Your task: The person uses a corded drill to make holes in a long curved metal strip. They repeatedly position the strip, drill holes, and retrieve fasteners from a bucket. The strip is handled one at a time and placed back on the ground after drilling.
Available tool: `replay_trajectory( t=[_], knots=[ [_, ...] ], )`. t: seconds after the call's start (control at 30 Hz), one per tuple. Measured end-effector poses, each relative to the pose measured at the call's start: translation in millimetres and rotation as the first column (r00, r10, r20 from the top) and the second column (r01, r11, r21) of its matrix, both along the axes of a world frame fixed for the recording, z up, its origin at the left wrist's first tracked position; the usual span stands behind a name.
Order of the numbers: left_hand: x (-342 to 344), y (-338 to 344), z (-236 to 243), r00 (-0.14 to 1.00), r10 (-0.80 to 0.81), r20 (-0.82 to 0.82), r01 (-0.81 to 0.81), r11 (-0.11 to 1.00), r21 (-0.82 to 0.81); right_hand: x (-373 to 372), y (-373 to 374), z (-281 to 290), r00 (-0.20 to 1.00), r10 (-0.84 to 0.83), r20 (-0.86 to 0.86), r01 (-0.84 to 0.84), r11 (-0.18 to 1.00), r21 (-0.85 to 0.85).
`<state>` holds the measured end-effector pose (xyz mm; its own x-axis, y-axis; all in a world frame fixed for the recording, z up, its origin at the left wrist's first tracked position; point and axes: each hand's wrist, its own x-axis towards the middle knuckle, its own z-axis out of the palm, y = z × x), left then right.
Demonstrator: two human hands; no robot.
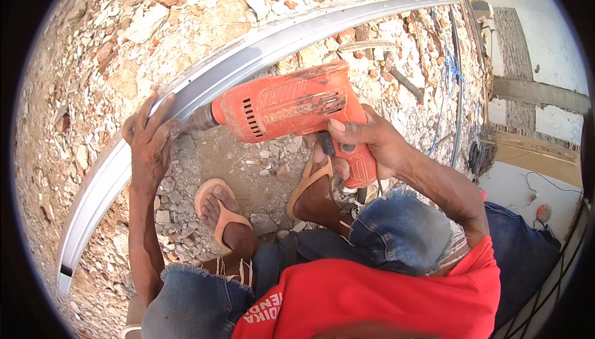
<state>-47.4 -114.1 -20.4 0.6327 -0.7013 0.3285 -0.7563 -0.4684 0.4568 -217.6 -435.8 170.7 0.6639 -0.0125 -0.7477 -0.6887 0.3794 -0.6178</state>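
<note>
A long silvery metal channel (226,71) crosses in front of me from the lower left to the upper right. My left hand (149,144) grips it, the fingers laid over its edge. In my right hand (369,140) is the handle of a worn red-orange power drill (282,103), with the thumb near the top of the grip. The drill lies level and points left. Its dark chuck (197,120) reaches the near side of the channel, close beside my left fingers. I cannot make out the bit's tip.
Broken stone and brick rubble (145,23) covers the ground around my sandalled feet. Off to the right run a dark cable (460,91) and tangled blue string (452,69), beside a pale wall (558,23). Dark blue cloth (520,240) lies at lower right.
</note>
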Motion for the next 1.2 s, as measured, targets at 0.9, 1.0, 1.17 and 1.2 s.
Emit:
replay_trajectory(
  t=[0.9, 1.0, 1.17, 1.2],
  knots=[
    [-21, -29, -23, 0.992, -0.1, -0.071, 0.096, 0.994, -0.055, -36, -35, -20, 0.979, -0.205, -0.003, 0.203, 0.969, 0.143],
    [-35, -52, -19, 0.889, -0.064, -0.453, -0.027, 0.981, -0.19, -41, -41, -20, 0.976, -0.214, -0.031, 0.216, 0.964, 0.152],
    [-51, -81, -24, 0.461, -0.115, -0.88, -0.165, 0.963, -0.212, -52, -52, -24, 0.975, -0.221, -0.027, 0.222, 0.973, 0.068],
    [-51, -82, -24, 0.59, -0.046, -0.806, -0.108, 0.985, -0.135, -54, -55, -25, 0.979, -0.204, -0.025, 0.205, 0.979, 0.025]
  ],
)
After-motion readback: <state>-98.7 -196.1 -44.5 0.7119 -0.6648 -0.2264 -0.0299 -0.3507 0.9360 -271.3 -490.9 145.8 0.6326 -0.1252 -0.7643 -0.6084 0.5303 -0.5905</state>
